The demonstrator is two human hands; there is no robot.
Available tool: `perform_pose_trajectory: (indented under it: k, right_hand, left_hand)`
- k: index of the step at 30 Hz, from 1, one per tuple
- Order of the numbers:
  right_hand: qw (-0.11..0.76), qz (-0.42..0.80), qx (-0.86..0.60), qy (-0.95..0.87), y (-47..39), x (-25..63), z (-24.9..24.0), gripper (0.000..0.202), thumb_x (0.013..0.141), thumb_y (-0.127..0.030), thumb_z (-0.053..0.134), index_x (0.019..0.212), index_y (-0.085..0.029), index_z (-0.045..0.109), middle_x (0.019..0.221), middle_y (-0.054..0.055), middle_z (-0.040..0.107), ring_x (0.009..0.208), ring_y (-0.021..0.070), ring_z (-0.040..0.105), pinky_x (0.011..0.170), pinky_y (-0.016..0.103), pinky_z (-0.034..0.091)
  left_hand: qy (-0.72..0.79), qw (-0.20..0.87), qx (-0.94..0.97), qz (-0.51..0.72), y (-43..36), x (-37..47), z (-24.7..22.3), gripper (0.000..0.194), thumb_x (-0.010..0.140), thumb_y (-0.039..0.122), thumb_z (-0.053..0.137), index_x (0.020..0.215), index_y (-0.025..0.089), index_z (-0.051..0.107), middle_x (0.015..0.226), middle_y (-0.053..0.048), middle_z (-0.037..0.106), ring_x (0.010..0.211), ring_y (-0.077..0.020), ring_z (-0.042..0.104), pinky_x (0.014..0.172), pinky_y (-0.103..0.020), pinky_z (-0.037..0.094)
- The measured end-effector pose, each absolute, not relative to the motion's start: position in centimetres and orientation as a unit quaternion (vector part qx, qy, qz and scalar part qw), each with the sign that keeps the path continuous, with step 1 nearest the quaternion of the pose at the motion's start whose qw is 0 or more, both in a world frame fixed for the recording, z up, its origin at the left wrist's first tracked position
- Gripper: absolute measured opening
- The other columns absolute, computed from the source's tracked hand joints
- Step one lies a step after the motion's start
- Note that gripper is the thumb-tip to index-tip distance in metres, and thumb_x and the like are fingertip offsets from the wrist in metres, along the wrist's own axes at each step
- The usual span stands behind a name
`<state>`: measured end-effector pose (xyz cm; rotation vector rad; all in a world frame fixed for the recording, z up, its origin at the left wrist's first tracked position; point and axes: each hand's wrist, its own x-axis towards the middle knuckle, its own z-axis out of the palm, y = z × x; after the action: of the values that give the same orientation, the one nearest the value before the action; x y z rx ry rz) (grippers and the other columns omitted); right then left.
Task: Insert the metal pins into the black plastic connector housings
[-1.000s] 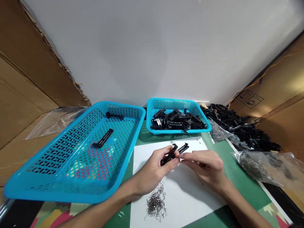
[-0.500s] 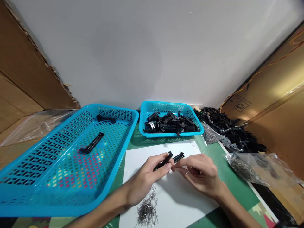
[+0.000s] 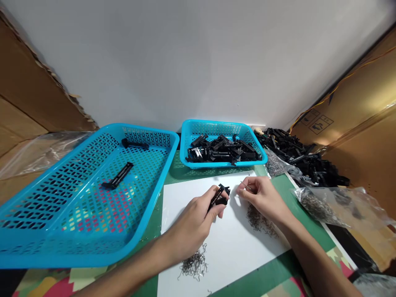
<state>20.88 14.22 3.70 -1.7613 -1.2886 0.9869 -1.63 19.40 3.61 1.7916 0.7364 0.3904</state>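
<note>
My left hand (image 3: pixel 198 214) is closed around black plastic parts (image 3: pixel 221 196) above the white sheet (image 3: pixel 229 247). To its right, my right hand (image 3: pixel 262 194) pinches a thin metal wire piece (image 3: pixel 247 186) between thumb and fingertips, apart from the black parts. Beneath and beside the right hand lies one pile of small bent wires (image 3: pixel 261 222). Another wire pile (image 3: pixel 194 264) rests on the sheet below my left wrist.
A large blue basket (image 3: pixel 154 198) at left holds two black parts (image 3: pixel 119 176). Behind the sheet, a smaller blue basket (image 3: pixel 222 164) holds several black parts. Right of it are a black heap (image 3: pixel 297 154) and a plastic bag of wires (image 3: pixel 318 206). Cardboard stands on both sides.
My right hand has moved up and away from the black parts in my left hand, uncovering the right wire pile. The view has tilted slightly downward.
</note>
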Motion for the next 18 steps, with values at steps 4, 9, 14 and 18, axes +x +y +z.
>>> perform_pose_trajectory:
  k: [4,9,14,18]
  right_hand:
    - [0.369,0.381,-0.685,-0.5,14.34,20.36,3.49,0.021,0.084,-0.034,0.069,0.075,-0.015,0.068,0.054,-0.005,0.051,0.049,0.0091,0.039,0.047,0.023,0.025]
    - [0.333,0.349,-0.715,-0.506,14.29,19.85,3.55,0.018,0.087,-0.031,0.067,0.075,-0.017,0.067,0.057,-0.004,0.053,0.052,0.0097,0.043,0.049,0.024,0.026]
    - [0.346,0.363,-0.711,-0.494,14.24,19.9,3.74,0.018,0.086,-0.032,0.067,0.076,-0.017,0.068,0.056,-0.005,0.052,0.052,0.0099,0.041,0.049,0.025,0.025]
    - [0.354,0.388,-0.698,-0.486,14.27,20.03,3.72,0.017,0.084,-0.031,0.068,0.075,-0.017,0.067,0.054,-0.005,0.05,0.05,0.0097,0.039,0.048,0.025,0.023]
  left_hand:
    - [0.299,0.559,0.758,0.158,19.46,-1.65,3.86,0.018,0.111,0.035,0.045,0.105,0.024,0.058,0.088,0.002,0.065,0.081,-0.0167,0.06,0.074,-0.03,0.039]
    - [0.298,0.57,0.75,0.152,19.63,-1.74,3.98,0.021,0.111,0.037,0.045,0.104,0.024,0.059,0.095,0.002,0.069,0.083,-0.0159,0.06,0.074,-0.03,0.04]
    - [0.295,0.577,0.746,0.154,19.65,-1.69,3.87,0.02,0.111,0.036,0.047,0.102,0.023,0.059,0.099,0.002,0.07,0.084,-0.0152,0.06,0.076,-0.031,0.041]
    - [0.291,0.58,0.745,0.156,19.63,-1.64,3.93,0.017,0.111,0.032,0.047,0.105,0.023,0.06,0.1,0.002,0.07,0.086,-0.0152,0.06,0.079,-0.031,0.041]
